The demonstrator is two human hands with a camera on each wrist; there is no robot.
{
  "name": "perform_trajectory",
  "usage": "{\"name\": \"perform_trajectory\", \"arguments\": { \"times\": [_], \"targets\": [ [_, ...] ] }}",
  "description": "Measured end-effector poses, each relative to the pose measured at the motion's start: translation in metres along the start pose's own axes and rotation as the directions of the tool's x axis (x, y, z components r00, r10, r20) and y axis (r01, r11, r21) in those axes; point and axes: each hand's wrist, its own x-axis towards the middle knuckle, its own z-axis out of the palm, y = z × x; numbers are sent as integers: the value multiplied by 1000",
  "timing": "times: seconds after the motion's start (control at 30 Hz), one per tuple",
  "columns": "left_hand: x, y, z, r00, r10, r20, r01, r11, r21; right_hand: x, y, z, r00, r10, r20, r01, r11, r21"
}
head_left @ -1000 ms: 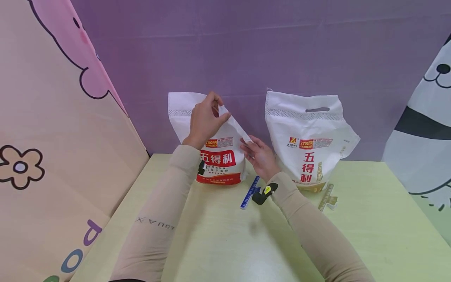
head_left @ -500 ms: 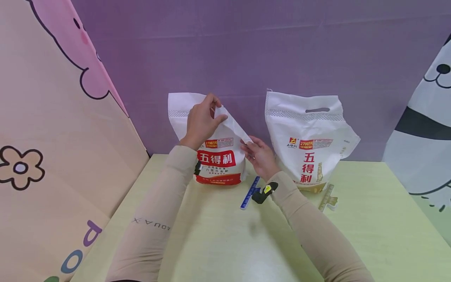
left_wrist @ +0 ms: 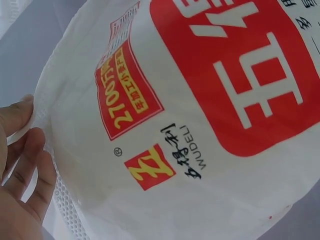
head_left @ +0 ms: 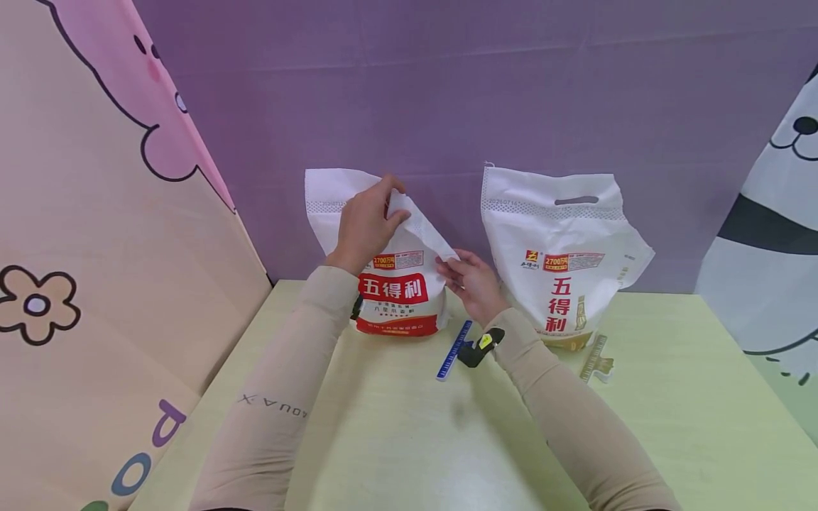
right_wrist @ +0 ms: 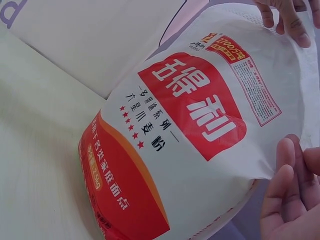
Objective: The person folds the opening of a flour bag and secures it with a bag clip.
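Note:
A white flour bag (head_left: 393, 287) with red print stands upright at the back of the table, its top right corner folded over along a slanted edge. My left hand (head_left: 366, 223) pinches the upper end of that folded edge between thumb and fingers, as the left wrist view of the hand (left_wrist: 25, 165) also shows. Lower on the same edge, my right hand (head_left: 476, 284) pinches the bag's right side; in the right wrist view this hand (right_wrist: 292, 192) is at the lower right. Part of the bag's top is hidden behind the left hand.
A second white flour bag (head_left: 556, 241) with a handle slot stands to the right. A blue sealing clip (head_left: 454, 351) lies in front of the first bag, and a gold-brown clip (head_left: 596, 360) by the second. A purple cloth (head_left: 409, 85) hangs behind the table (head_left: 409, 440).
My left hand has shifted slightly left and down along the bag's top edge, still pinching it. My right hand stays nearly in place, and both bags stand where they were.

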Motion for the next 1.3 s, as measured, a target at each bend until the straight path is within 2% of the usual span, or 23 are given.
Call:
{"name": "perform_trajectory", "arguments": {
  "times": [0.27, 0.53, 0.73, 0.93, 1.1, 1.3],
  "targets": [
    [1, 0, 0, 999, 45, 12, -46, 996, 74, -2, -2, 1, 999, 14, -32, -16, 997, -75],
    [3, -2, 1, 998, 58, -26, -53, 985, 164, 1, -2, -1, 999, 12, -37, -17, 992, -126],
    [3, -2, 4, 990, 125, -57, -109, 966, 236, 1, -2, -1, 998, 21, -58, -29, 990, -141],
    [4, 2, 5, 981, 186, -61, -157, 933, 323, 0, -4, 1, 998, 27, -59, -34, 992, -124],
    [4, 7, 5, 976, 214, -39, -181, 900, 397, 0, -6, 2, 997, 38, -64, -44, 994, -96],
    [5, 13, 5, 977, 212, 38, -201, 831, 519, -1, -8, 4, 997, 33, -76, -41, 994, -97]
  ]
}}
